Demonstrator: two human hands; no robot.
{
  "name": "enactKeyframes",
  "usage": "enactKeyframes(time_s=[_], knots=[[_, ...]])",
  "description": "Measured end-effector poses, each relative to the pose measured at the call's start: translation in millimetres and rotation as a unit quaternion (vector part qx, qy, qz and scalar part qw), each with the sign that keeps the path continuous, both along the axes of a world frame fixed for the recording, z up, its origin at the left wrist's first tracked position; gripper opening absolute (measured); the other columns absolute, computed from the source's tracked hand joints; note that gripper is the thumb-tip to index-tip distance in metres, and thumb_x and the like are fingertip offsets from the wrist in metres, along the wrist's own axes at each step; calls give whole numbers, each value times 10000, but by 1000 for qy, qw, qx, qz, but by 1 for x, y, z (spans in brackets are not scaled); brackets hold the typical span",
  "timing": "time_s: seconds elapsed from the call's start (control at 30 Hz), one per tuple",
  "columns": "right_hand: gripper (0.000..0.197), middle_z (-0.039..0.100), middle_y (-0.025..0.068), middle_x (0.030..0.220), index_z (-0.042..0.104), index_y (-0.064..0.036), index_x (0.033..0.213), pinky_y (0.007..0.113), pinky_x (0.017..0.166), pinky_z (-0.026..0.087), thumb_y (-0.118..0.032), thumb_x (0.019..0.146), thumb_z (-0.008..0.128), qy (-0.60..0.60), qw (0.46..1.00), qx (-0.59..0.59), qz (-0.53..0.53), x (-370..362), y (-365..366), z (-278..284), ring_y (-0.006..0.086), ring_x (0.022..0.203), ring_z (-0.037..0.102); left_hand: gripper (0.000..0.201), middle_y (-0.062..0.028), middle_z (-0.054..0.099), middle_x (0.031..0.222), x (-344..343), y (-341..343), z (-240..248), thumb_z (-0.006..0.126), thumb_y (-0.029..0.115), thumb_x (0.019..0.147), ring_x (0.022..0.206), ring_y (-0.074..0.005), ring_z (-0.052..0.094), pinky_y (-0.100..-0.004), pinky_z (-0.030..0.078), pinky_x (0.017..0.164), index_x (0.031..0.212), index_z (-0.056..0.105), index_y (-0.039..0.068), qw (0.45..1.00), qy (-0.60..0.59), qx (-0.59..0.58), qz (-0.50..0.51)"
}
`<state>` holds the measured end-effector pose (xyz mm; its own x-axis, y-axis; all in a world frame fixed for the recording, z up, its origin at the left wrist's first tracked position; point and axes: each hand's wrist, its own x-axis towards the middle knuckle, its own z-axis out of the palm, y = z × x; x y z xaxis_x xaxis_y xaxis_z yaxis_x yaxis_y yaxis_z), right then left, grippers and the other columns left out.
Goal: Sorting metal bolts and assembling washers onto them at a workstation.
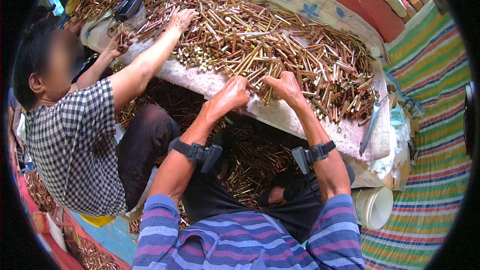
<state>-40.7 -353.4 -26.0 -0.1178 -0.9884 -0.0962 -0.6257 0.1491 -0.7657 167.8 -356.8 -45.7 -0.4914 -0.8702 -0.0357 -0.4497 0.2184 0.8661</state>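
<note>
A broad heap of thin copper-coloured metal tubes covers the low table in front of me. Over its near edge, my left hand is closed in a fist, and whatever it may hold is hidden by the fingers. A short distance to its right, my right hand is closed too, thumb and fingers pressed together beside the tubes. I cannot make out what is in it. Between the two hands, several loose tubes point toward me. A cluster of small pale pieces lies left of my left hand.
On my left, a person in a checked shirt reaches one hand into the heap. A blue-handled tool rests at the table's right end. Below stands a white bucket. More tubes cover the floor under the table.
</note>
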Motion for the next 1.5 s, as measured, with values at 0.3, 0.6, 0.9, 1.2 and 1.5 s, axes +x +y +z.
enactKeyframes(time_s=[0.3,0.6,0.9,1.2,1.5], knots=[[430,518,97,554,649,75,723,399,559,448,-348,786,695,28,996,-75,31,-34,23,-17,158,559,510,315,-261,657,778,-11,4,1,519,93,801,627,-322,687,-412,569,583,991,605,-144,1000,-16,18,-3],[355,663,99,642,687,-16,815,372,609,507,-370,835,692,105,988,-118,-4,-50,68,16,197,620,651,282,-271,645,691,-12,9,-2,537,111,786,595,-348,680,-434,556,592,846,612,-154,1000,-17,11,0],[315,608,166,617,584,-31,775,427,525,493,-291,794,762,213,938,-272,-6,-80,101,-31,333,549,628,316,-237,668,793,-32,38,1,621,155,845,684,-343,677,-432,548,660,1026,624,-104,995,-25,-98,-24],[313,622,172,621,582,-7,777,425,544,506,-262,787,765,213,941,-263,-3,-87,101,-33,345,569,645,723,-269,616,1172,-93,78,-13,800,200,766,1096,-398,603,-438,481,959,1356,463,-48,977,0,-184,-107],[256,685,157,741,695,-9,920,372,616,530,-234,810,743,27,979,-199,-44,-102,111,-38,224,652,678,775,-253,565,1212,-133,76,-31,809,222,749,1149,-444,519,-489,433,979,1345,399,-56,963,46,-239,-117]])
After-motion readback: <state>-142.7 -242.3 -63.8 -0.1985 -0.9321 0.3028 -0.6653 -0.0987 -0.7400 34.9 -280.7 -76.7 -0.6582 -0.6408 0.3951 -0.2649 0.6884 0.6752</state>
